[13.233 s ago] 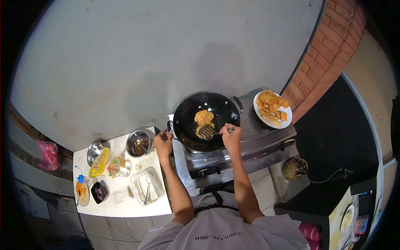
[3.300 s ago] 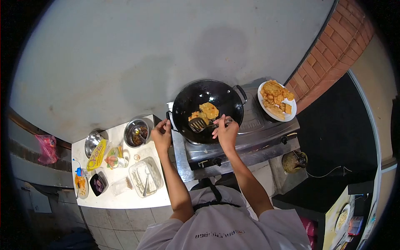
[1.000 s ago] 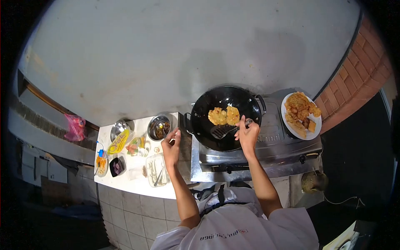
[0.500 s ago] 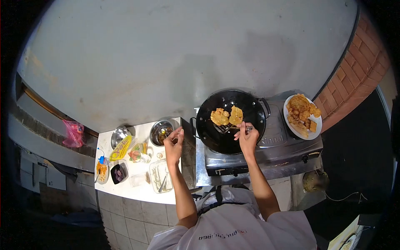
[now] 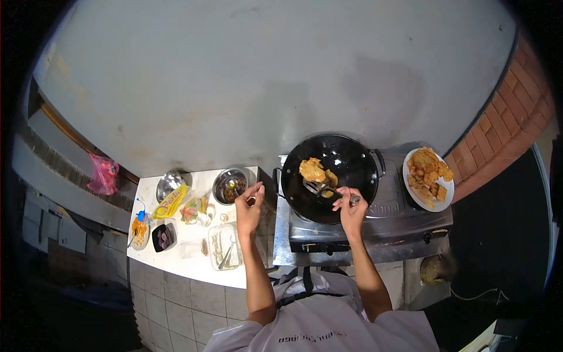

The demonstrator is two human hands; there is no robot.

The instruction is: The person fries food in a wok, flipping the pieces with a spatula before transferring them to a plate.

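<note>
R hand (image 5: 350, 206) clenched on the spatula (image 5: 324, 189) handle, fingers wrapped round it; blade sat in the black wok (image 5: 358, 170) on the gas stove (image 5: 381, 220), just beside two golden fritters (image 5: 312, 170). L hand (image 5: 249, 205) hovered w/ fingers released, over the white counter (image 5: 187, 264) near the steel bowl (image 5: 230, 185), holding nothing. Plate of fried pieces (image 5: 428, 179) on stove's right side, well apart from the wok.

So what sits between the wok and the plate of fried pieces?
In the head view, only bare steel stove top lies between the wok and the plate.
</note>
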